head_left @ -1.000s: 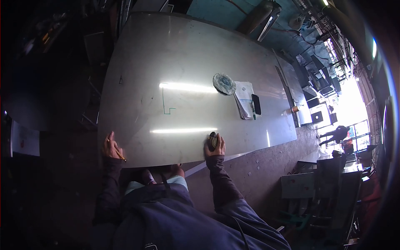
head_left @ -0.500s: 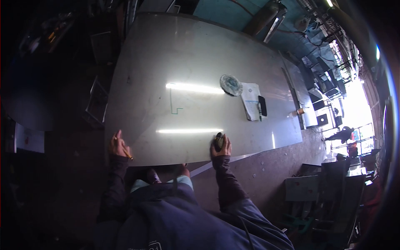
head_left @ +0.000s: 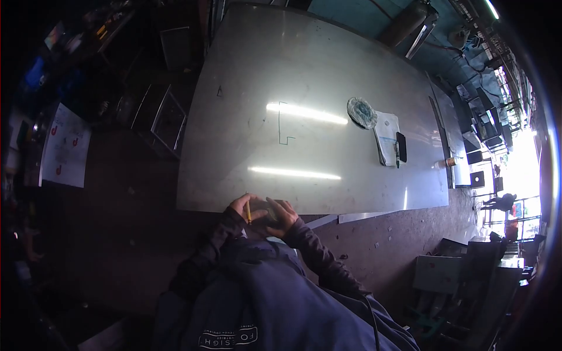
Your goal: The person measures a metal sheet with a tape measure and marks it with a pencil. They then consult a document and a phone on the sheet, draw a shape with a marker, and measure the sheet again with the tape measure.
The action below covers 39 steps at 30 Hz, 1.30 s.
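Observation:
My two hands have come together at the near edge of a large metal sheet (head_left: 234, 76), close in front of my body. My left hand (head_left: 239, 206) is closed, with a slim yellow pencil (head_left: 248, 213) sticking out between the fingers. Curled beside it, my right hand (head_left: 285, 217) holds a tape measure (head_left: 271, 214), mostly hidden by the fingers. Thin green lines (head_left: 280, 126) forming an angular shape are drawn on the sheet beyond my hands.
On the sheet's right half lie a round greyish dish-like thing (head_left: 362, 113), papers (head_left: 386, 128), a dark phone (head_left: 401, 147) and a pen (head_left: 397, 157). A small cup-like thing (head_left: 450, 162) stands near the right edge. A metal frame (head_left: 170, 123) stands left.
My hands were apart along the near edge, the left at the sheet's left corner; now they meet between those spots. The view has shifted, so the sheet appears farther right and higher.

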Motion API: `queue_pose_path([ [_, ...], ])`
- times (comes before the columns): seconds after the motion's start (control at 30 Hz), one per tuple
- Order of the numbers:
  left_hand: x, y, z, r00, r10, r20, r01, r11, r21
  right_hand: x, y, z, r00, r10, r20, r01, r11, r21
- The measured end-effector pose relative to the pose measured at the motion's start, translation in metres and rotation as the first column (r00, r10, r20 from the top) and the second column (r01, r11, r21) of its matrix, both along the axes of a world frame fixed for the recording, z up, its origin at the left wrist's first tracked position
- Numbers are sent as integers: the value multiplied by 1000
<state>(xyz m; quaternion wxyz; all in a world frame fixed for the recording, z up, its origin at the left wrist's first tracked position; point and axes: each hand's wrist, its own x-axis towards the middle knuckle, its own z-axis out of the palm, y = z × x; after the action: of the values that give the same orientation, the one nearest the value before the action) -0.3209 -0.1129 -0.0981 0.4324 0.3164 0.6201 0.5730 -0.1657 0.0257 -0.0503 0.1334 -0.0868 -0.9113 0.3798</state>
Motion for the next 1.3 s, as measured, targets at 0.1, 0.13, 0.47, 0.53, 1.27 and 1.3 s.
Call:
queue_pose_path([
  [0.1, -9, -11, 10, 997, -81, -15, 79, 989, -122, 2, -12, 8, 990, 92, 106, -77, 987, -138],
  [0.13, -12, -16, 13, 988, -149, -26, 140, 966, -219, 1, -13, 13, 989, 100, 107, -85, 986, -140],
  [0.47, -134, -114, -15, 793, 609, 10, -589, 772, -239, 19, 56, 7, 986, 39, 162, -86, 952, 294],
  [0.53, -161, -136, -37, 749, 662, -31, -647, 720, -253, 30, 74, 12, 968, -5, 251, -72, 952, 298],
  [1.27, -115, -65, -12, 635, 673, -378, -625, 736, 261, 39, 69, -21, 961, -230, -152, 275, 846, 456],
  [1.3, -111, -53, -19, 599, 640, -480, -557, 765, 324, 38, 68, -23, 958, -233, -169, 285, 842, 457],
])
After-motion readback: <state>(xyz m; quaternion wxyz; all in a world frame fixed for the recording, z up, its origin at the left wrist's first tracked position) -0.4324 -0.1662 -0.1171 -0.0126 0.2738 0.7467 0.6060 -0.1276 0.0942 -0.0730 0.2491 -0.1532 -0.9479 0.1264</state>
